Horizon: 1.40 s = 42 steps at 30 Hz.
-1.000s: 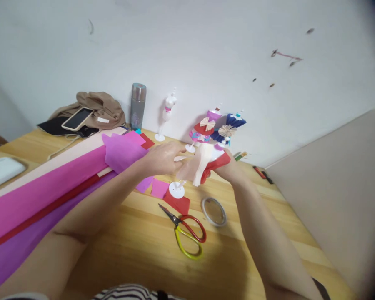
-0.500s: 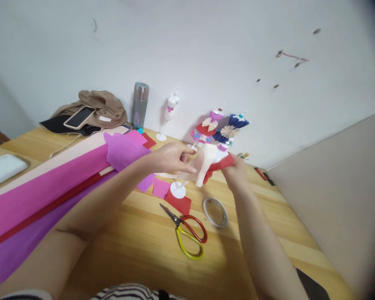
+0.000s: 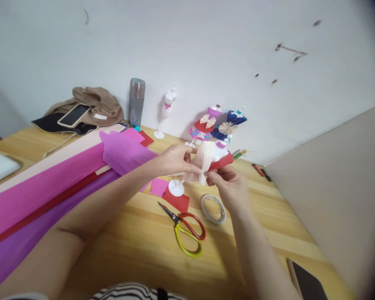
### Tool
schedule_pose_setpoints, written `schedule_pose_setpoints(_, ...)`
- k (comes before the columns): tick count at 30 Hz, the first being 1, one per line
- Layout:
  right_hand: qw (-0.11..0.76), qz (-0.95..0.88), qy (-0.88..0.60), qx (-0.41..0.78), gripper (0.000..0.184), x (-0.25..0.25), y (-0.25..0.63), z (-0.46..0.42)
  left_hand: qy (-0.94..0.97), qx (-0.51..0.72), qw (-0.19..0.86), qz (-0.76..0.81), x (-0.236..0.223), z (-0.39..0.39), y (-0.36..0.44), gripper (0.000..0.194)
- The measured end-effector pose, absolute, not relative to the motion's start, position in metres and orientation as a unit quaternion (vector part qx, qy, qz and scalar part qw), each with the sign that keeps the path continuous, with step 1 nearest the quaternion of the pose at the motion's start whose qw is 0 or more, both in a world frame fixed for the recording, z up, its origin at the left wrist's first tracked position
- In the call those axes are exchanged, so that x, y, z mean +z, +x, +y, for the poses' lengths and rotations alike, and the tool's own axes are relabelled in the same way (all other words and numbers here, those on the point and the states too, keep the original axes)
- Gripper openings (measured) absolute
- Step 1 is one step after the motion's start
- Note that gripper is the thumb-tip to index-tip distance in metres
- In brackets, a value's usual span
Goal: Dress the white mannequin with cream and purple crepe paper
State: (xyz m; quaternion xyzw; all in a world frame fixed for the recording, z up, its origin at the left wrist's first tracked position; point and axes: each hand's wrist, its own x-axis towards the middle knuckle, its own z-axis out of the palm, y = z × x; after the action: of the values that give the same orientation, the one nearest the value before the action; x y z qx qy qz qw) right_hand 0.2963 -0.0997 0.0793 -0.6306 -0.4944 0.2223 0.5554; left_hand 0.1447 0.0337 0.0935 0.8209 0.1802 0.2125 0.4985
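A small white mannequin (image 3: 219, 154) lies tilted between my hands, its round white base (image 3: 176, 188) toward the lower left. Cream crepe paper (image 3: 206, 155) wraps its middle, and red paper (image 3: 221, 161) covers part of its side. My left hand (image 3: 178, 160) pinches the cream paper from the left, thumb and forefinger closed on it. From the right, my right hand (image 3: 228, 183) grips the paper's lower edge with thumb and fingers. Below lie scissors (image 3: 176, 218) with one red and one yellow handle, and a roll of tape (image 3: 203, 208).
Large crepe paper sheets (image 3: 43, 179) spread across the left, with red and pink scraps (image 3: 176, 202) near the base. Along the wall stand a bottle (image 3: 136, 102), a bare mannequin (image 3: 170, 100) and two dressed ones (image 3: 236, 118). A phone (image 3: 306, 279) lies at lower right.
My right hand has moved down and left from the mannequin's far side to the cream paper's lower edge. My left fingers have closed in on the same paper. The view has shifted slightly.
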Motion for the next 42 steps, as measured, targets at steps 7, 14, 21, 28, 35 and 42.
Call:
schedule_pose_setpoints(7,0.54,-0.482,-0.656,0.214,0.025,0.084,0.298,-0.096,0.811,0.211,0.515,0.179,0.095,0.031,0.144,0.026)
schedule_pose_setpoints(14,0.495,-0.529,-0.637,0.263,0.025,0.105,0.297,-0.095,0.83,0.216,0.49,0.155,0.092,0.032,0.142,0.029)
schedule_pose_setpoints(21,0.468,-0.548,-0.643,0.258,0.031,0.111,0.297,-0.094,0.855,0.22,0.441,0.163,0.093,0.03,0.141,0.033)
schedule_pose_setpoints(28,0.461,-0.549,-0.646,0.262,0.041,0.112,0.297,-0.095,0.881,0.201,0.384,0.189,0.103,0.025,0.138,0.038)
schedule_pose_setpoints(35,0.449,-0.56,-0.641,0.271,0.036,0.111,0.3,-0.094,0.885,0.246,0.368,0.144,0.098,0.026,0.14,0.027)
schedule_pose_setpoints(42,0.502,-0.535,-0.632,0.25,0.032,0.105,0.296,-0.092,0.869,0.244,0.409,0.134,0.096,0.029,0.143,0.027)
